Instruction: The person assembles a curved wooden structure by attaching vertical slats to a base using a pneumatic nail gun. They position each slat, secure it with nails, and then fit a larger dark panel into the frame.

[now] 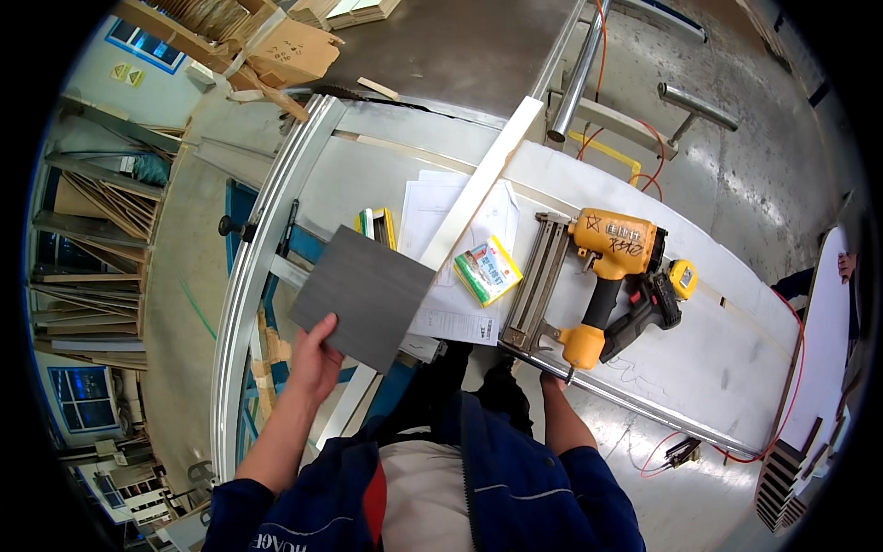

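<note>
My left hand (318, 361) grips a dark grey square board (363, 296) by its near edge, thumb on top and the other fingers out of sight below. The board is held at the near side of the worktable, over part of a yellow-green box (375, 226). My right hand (554, 383) is at the table's near edge, close to the lower end of an orange nail gun (614, 244); its fingers are mostly hidden. A black cordless power tool (651, 308) lies against the nail gun, with a yellow tape measure (682, 278) beside it.
A long white strip (483, 179) crosses the table over paper sheets (455, 324). Another yellow-green box (487, 270) lies beside it. A metal rail (267, 235) runs along the left. Red hoses trail at right, where another person's hand (846, 267) touches a white panel (821, 317).
</note>
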Action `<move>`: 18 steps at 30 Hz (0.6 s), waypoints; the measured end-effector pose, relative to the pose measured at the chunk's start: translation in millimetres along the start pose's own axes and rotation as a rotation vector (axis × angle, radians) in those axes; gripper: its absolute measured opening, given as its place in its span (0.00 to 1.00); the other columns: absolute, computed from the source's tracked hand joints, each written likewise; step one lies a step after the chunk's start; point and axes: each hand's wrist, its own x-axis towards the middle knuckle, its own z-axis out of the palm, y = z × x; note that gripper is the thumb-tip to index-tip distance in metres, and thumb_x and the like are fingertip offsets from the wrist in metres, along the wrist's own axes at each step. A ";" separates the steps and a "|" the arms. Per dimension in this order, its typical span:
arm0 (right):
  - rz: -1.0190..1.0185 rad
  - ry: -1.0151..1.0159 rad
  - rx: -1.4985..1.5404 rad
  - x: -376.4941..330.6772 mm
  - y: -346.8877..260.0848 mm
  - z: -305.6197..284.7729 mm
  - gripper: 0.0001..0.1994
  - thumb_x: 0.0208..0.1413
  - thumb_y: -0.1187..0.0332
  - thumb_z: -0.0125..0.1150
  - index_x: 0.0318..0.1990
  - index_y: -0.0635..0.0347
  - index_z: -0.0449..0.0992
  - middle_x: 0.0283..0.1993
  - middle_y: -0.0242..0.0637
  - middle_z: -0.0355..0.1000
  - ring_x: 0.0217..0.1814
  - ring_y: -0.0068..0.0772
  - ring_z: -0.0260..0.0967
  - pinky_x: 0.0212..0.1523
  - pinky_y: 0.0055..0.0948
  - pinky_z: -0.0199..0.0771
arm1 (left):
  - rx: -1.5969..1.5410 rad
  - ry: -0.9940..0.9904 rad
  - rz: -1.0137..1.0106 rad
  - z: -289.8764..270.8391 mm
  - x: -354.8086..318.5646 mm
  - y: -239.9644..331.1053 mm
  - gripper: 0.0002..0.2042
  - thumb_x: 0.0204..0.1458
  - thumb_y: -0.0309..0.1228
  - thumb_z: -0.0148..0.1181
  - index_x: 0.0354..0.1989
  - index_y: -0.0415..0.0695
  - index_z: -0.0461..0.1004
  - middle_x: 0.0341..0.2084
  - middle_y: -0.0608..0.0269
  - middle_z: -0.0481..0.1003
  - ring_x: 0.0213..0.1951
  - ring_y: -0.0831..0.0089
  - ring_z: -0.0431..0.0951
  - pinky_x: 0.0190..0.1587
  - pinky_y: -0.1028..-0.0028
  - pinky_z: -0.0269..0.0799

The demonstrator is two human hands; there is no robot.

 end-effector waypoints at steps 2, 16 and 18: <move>-0.042 0.013 -0.046 2.8 -2.3 -2.6 0.25 0.62 0.48 0.58 0.61 0.51 0.70 0.62 0.44 0.69 0.64 0.45 0.63 0.62 0.42 0.65 | 0.015 -0.032 0.053 0.8 19.1 14.7 0.27 0.61 0.33 0.60 0.68 0.44 0.60 0.61 0.60 0.70 0.60 0.66 0.74 0.61 0.63 0.72; -1.019 -0.594 -0.614 -226.4 -12.1 -161.0 0.18 0.61 0.54 0.61 0.48 0.59 0.82 0.45 0.48 0.80 0.49 0.44 0.79 0.52 0.39 0.76 | -0.029 -0.032 0.076 -12.8 196.8 46.6 0.23 0.59 0.38 0.63 0.58 0.39 0.69 0.52 0.57 0.76 0.53 0.68 0.77 0.54 0.66 0.74; -1.082 -0.694 -0.547 -307.7 -61.8 -204.3 0.14 0.61 0.61 0.62 0.45 0.61 0.83 0.40 0.46 0.82 0.42 0.38 0.81 0.47 0.34 0.78 | -0.010 -0.008 0.075 -16.5 237.8 51.0 0.22 0.59 0.38 0.63 0.57 0.39 0.69 0.50 0.57 0.76 0.51 0.68 0.77 0.53 0.66 0.74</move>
